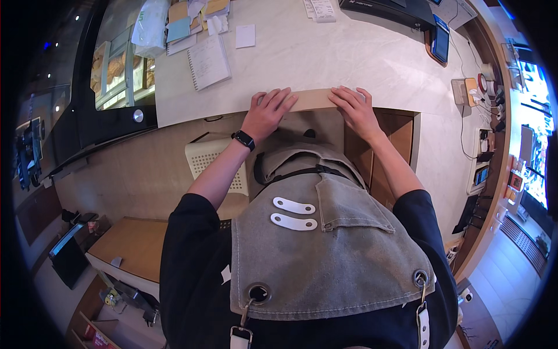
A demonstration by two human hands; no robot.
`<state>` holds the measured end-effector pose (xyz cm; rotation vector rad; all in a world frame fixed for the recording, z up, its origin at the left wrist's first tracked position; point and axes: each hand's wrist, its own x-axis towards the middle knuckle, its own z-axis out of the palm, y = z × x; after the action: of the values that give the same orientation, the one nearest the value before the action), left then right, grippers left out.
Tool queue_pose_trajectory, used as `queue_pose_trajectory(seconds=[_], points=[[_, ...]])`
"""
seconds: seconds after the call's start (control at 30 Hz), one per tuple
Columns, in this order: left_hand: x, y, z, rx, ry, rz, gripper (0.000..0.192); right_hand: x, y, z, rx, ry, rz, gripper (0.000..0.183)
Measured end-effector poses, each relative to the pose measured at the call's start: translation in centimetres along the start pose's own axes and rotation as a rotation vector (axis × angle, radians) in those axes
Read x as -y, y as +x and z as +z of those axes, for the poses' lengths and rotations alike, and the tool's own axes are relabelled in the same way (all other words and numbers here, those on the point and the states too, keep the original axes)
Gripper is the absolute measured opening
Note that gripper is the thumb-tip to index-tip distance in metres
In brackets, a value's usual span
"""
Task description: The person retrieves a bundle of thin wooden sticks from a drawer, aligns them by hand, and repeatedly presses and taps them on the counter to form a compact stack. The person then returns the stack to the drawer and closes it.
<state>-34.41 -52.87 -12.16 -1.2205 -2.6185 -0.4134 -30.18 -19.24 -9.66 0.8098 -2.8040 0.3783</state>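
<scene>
A flat strip of tan paper or card (313,99) lies along the near edge of the pale marble-look counter (279,65). My left hand (268,111), with a black watch on its wrist, touches the strip's left end with its fingertips. At the right end rest the fingers of my right hand (355,109); whether either hand pinches the strip cannot be told. Beyond my hands a spiral notebook (209,62) with handwriting lies by a small white paper pad (245,36). A grey canvas apron (348,257) covers my front.
Stacked papers (178,26) and a plastic-wrapped pack (149,28) stand back left, beside a glass display case (115,65) with bread. Receipts (320,9), a black machine (388,15) and a card terminal (440,41) are at the back. A tissue box (470,91) stands right; a perforated cream chair (213,163) is below the counter.
</scene>
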Motion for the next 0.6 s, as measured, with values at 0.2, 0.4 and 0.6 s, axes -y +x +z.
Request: queue_pose_trajectory(seconds=[0.2,0.4,0.6], points=[[0.6,1.7,-3.8,0.201,-0.577,-0.286,0.055,-0.8,0.5,-1.9,0.071,0.442,0.201,0.050],[3.0,4.1,-3.1,0.187,-1.268,-0.877,0.052,-1.4,3.2,-3.9,0.144,1.134,0.697,0.045],[3.5,7.1,-2.5,0.141,-1.079,-1.048,0.051,-4.6,4.7,-0.3,0.069,1.081,0.831,0.053]])
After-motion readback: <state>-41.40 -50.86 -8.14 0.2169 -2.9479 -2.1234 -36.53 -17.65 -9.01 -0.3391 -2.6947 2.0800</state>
